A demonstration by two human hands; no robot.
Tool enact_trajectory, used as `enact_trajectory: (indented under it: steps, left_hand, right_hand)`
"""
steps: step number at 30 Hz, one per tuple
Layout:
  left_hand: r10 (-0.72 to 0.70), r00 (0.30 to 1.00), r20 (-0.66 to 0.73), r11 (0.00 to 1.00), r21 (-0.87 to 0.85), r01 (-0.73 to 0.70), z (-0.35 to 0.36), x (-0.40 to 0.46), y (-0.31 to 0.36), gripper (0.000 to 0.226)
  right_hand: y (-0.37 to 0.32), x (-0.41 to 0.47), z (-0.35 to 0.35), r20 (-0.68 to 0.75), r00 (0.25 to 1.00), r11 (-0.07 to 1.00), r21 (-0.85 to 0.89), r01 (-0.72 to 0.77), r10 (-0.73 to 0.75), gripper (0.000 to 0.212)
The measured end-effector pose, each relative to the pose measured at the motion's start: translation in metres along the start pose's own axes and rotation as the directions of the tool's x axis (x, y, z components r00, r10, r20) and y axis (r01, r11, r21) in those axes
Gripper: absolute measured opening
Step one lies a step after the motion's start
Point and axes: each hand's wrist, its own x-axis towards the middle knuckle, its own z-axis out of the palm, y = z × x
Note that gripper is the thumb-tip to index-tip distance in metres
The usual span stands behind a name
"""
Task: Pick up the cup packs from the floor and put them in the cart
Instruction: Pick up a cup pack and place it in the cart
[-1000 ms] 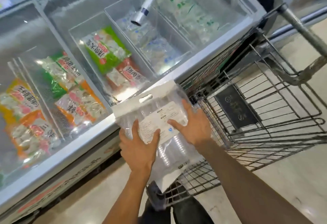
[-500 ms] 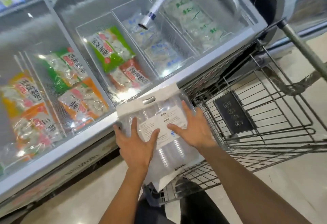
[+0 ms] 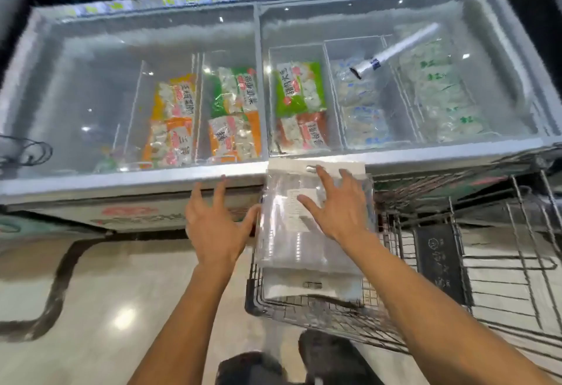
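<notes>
A clear cup pack [image 3: 289,232] with a white header and a paper label lies over the left end of the wire cart [image 3: 517,266]. Under it a second cup pack [image 3: 313,287] shows its white header inside the cart. My right hand [image 3: 337,205] rests flat on top of the upper pack with fingers spread. Just left of the pack, my left hand [image 3: 216,223] hangs spread in the air; only its thumb comes near the pack's edge.
A glass-topped chest freezer [image 3: 213,178] full of frozen food bags runs across the view right behind the cart. A black plaque [image 3: 438,260] hangs in the cart. Pale tiled floor [image 3: 106,308] with a dark curved line lies to the left. Dark shoes [image 3: 328,357] show below.
Both hands carried the pack over the cart and lowered it onto another pack. My left hand has let go and pulled left; my right hand lies flat on top. The view swung left.
</notes>
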Motion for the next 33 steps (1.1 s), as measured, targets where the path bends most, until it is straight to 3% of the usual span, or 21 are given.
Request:
enact_trajectory:
  steps: [5, 11, 17, 22, 29, 33]
  left_hand:
    - [-0.164, 0.963, -0.215, 0.985, 0.021, 0.173, -0.074, -0.022, -0.091, 0.086]
    - [-0.395, 0.819, -0.416, 0.906, -0.028, 0.423, -0.155, -0.119, -0.239, 0.083]
    - [-0.616, 0.578, -0.535, 0.753, -0.182, 0.633, -0.209, -0.268, -0.386, 0.079]
    - [-0.789, 0.348, -0.506, 0.540, -0.302, 0.786, -0.223, -0.386, -0.466, 0.082]
    - [-0.896, 0.023, -0.444, 0.233, -0.424, 0.875, -0.205, -0.514, -0.529, 0.082]
    - [-0.917, -0.124, -0.378, 0.063, -0.447, 0.892, -0.182, -0.557, -0.549, 0.082]
  right_hand:
    - [-0.108, -0.015, -0.002, -0.033, 0.953, 0.953, -0.038, 0.301, -0.302, 0.083]
    - [-0.258, -0.091, 0.037, -0.012, 0.781, 0.780, -0.075, 0.621, -0.624, 0.080]
    - [-0.393, -0.226, 0.109, 0.052, 0.547, 0.549, 0.040, 0.835, -0.836, 0.080]
    - [-0.469, -0.342, 0.168, 0.131, 0.331, 0.341, 0.059, 0.938, -0.934, 0.084]
    - [-0.528, -0.457, 0.253, 0.262, -0.004, 0.033, 0.134, 0.990, -0.965, 0.076]
    - [-0.550, -0.506, 0.312, 0.376, -0.125, -0.047, 0.209, 0.977, -0.918, 0.079]
